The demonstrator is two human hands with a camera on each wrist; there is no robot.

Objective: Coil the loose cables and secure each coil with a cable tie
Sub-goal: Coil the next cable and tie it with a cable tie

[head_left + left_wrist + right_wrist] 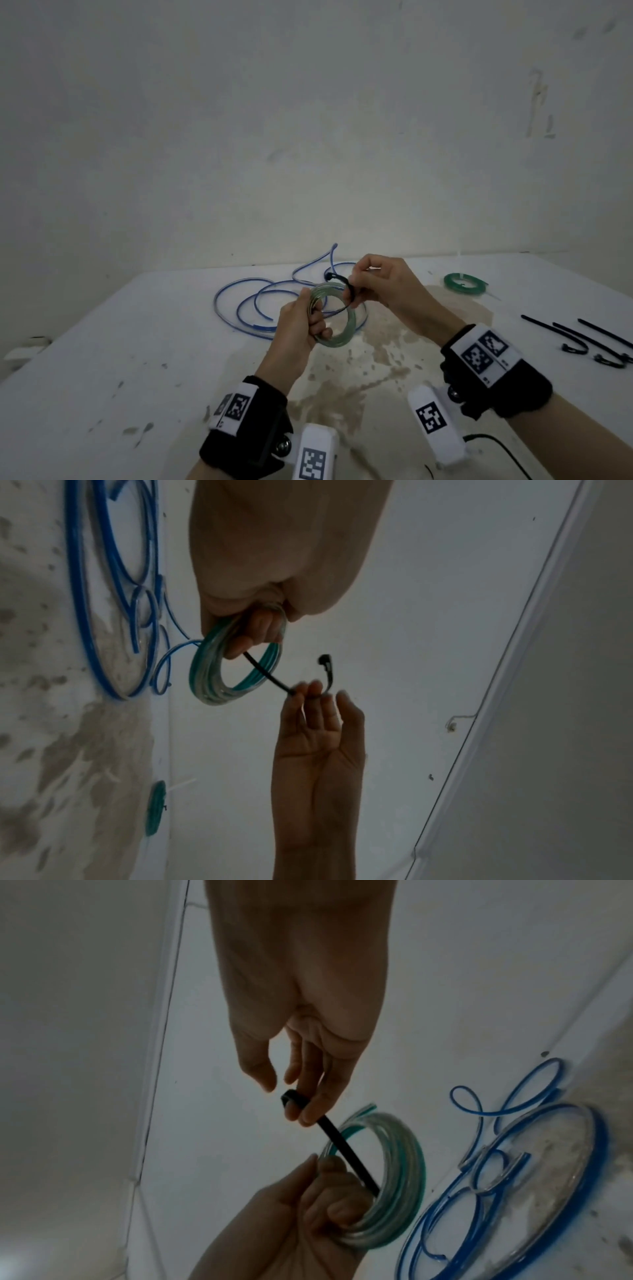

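Observation:
My left hand (303, 329) grips a coil of pale green cable (346, 329) (209, 680) (400, 1177) and holds it above the table, fingers curled through the ring. A black cable tie (344, 281) (267, 676) (346, 1146) runs through the coil. My right hand (376, 284) (315, 693) (304, 1110) pinches the tie near its bent end, just right of the coil. The tie's head (323, 658) sticks up free beyond the right fingertips. A loose blue cable (260, 301) (113, 593) (507, 1191) sprawls on the table behind the coil.
A green coil (464, 282) (156, 807), tied with a pale tie, lies at the back right of the white stained table (102, 342). Three spare black cable ties (589, 339) lie at the right edge. The wall rises right behind the table.

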